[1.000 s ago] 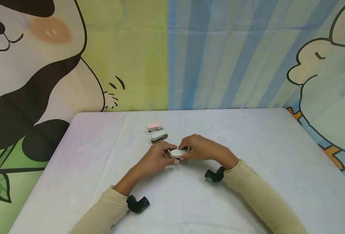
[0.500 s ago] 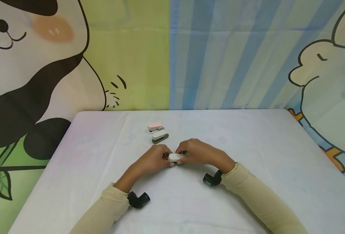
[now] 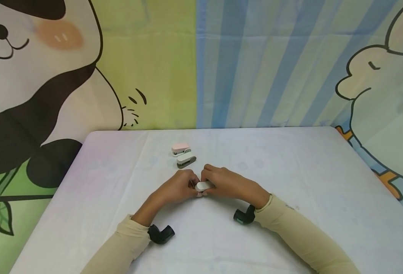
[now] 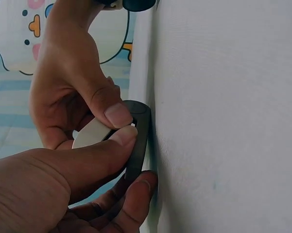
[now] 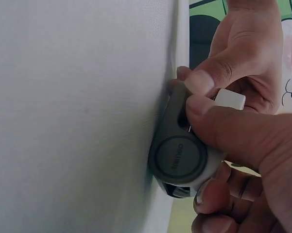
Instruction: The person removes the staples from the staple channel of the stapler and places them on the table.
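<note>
Both hands hold a small stapler (image 3: 202, 186) with a white top and grey base, low at the table's middle. My left hand (image 3: 178, 187) pinches one end, its thumb (image 4: 107, 150) against the side and its fingers curled beneath. From the other side my right hand (image 3: 230, 183) grips the body, covering much of it in the head view. In the right wrist view, the stapler's round grey end (image 5: 180, 158) shows, its base near the cloth. The two thumb tips almost meet along its side. The top stands apart from the base at the left-hand end.
Beyond the left hand lie two more staplers, one white and grey (image 3: 186, 160), one pink and white (image 3: 180, 148). They are close together. A pale cloth covers the table (image 3: 283, 160), with a printed curtain (image 3: 256, 64) behind its far edge.
My right hand has slid left and slightly towards the body, covering more of the stapler. The left hand has shifted only a little, and the two other staplers stay put.
</note>
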Demonstrator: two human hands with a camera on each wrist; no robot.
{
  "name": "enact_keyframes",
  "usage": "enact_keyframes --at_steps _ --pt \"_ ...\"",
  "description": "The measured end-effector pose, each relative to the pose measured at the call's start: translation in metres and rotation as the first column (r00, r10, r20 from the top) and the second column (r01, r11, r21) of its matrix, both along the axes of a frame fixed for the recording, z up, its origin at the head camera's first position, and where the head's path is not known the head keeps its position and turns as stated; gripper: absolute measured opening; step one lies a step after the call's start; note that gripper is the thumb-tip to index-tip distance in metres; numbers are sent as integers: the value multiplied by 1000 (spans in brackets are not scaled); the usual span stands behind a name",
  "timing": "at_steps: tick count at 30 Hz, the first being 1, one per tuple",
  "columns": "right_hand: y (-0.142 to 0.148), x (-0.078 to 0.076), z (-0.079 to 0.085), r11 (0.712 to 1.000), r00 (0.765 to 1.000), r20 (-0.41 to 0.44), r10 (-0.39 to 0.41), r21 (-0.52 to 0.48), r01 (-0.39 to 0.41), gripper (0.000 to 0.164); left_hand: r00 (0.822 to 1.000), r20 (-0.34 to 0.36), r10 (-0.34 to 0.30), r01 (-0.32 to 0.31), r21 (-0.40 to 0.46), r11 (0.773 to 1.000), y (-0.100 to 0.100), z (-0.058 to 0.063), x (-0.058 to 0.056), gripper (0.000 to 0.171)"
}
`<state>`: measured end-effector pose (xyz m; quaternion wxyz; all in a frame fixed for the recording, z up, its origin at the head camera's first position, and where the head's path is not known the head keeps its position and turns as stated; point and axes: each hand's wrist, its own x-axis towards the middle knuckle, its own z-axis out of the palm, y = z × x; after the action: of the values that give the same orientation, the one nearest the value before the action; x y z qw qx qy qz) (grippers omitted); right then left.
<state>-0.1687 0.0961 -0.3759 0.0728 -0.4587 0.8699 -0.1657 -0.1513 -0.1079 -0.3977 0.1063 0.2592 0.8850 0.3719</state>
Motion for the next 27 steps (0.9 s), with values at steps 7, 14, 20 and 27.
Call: enact_keyframes --at_steps 7,14,20,27 --pt "5 -1 -1 997 997 15 72 -11 -71 24 1000 25 -8 8 -11 1000 5 6 5 13" --pt "12 -7 -2 990 983 171 61 -140 -37 23 996 89 32 -31 -13 999 3 6 5 16" --pt "12 -7 -2 991 990 124 66 -120 -51 25 995 104 13 -13 5 1000 0 3 3 15" --pt "22 -13 16 997 981 195 -15 -77 31 19 992 120 25 -27 19 999 -2 3 -1 15"
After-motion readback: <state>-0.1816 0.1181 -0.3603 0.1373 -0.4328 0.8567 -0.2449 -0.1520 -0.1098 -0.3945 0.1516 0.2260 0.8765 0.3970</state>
